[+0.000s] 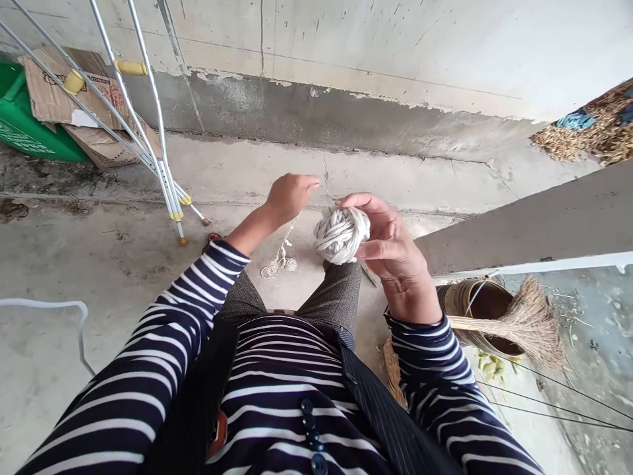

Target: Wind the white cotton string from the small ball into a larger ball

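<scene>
My right hand (395, 247) grips a ball of whitish cord (342, 234), fingers behind it and thumb along its lower side. Level with the ball, to its left, my left hand (291, 196) is closed with the fingers pressed together. From beneath this hand hangs a thin, knotted cream string (287, 241), so it seems pinched there, though the fingertips are partly blurred. The string runs down to a small coil of string (284, 265) on the floor between my legs. A faint strand may span from the left fingers to the ball.
Metal crutches (163, 165) with yellow grips stand at the left by cardboard (93, 99) and a green bin (42, 125). To the right are a straw broom (529, 323) across a round container (457, 297) and a slanting ledge (534, 224). A wall (346, 119) runs ahead.
</scene>
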Demonstrator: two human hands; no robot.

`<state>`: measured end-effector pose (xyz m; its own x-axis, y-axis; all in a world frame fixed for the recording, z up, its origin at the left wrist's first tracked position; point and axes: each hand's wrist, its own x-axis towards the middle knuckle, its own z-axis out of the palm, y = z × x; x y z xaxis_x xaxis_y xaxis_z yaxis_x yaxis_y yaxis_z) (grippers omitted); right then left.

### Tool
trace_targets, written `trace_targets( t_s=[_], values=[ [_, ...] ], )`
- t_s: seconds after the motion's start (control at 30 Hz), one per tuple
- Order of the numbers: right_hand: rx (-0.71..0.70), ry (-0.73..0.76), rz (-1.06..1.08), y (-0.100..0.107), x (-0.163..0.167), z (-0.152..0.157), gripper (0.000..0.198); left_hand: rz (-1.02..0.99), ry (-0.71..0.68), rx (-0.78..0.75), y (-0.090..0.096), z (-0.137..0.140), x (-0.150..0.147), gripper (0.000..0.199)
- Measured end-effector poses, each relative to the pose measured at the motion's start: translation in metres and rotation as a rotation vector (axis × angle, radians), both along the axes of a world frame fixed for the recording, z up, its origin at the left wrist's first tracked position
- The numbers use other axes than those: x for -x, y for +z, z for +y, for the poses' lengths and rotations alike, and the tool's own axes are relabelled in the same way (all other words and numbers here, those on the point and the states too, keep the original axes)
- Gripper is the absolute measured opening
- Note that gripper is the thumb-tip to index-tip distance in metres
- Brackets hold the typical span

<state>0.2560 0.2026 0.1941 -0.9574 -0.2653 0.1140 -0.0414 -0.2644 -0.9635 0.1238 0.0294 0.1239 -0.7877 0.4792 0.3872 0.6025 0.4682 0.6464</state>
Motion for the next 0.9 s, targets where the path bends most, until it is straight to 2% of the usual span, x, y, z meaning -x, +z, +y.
trace_targets(
  t_s=[0.07,0.13,0.27,0.37,0.47,0.6,0.7,0.8,0.9],
  values=[
    [-0.03,-0.066,0.065,0.005,-0.001,0.007,0.056,-0.018,-0.049,-0.091,0.01,0.024,0.01,0.034],
    [-0.054,-0.124,0.107,0.009,-0.004,0.015,0.057,-0.075,-0.104,-0.145,0.012,0.045,0.008,0.032],
    [-0.068,-0.163,0.133,0.011,-0.013,0.033,0.059,-0.311,-0.283,-0.138,-0.002,0.066,-0.023,0.027],
    [-0.09,-0.152,0.127,0.009,-0.018,0.042,0.06,-0.561,-0.429,-0.101,-0.011,0.051,-0.055,0.024],
    [-0.078,-0.15,0.116,0.005,-0.019,0.043,0.061,-0.718,-0.511,-0.068,-0.006,0.013,-0.072,0.021],
    [-0.023,-0.14,0.116,0.001,-0.013,0.032,0.06,-0.668,-0.38,0.004,0.008,-0.041,-0.065,0.02],
    [0.013,-0.114,0.095,-0.003,-0.007,0.023,0.058,-0.581,-0.209,-0.012,0.008,-0.059,-0.043,0.02],
    [0.033,-0.09,0.062,-0.006,-0.004,0.017,0.057,-0.491,-0.048,-0.092,0.002,-0.05,-0.015,0.021],
    [0.028,-0.095,0.036,-0.008,-0.003,0.016,0.056,-0.401,0.022,-0.188,-0.002,-0.017,0.011,0.022]
  ],
)
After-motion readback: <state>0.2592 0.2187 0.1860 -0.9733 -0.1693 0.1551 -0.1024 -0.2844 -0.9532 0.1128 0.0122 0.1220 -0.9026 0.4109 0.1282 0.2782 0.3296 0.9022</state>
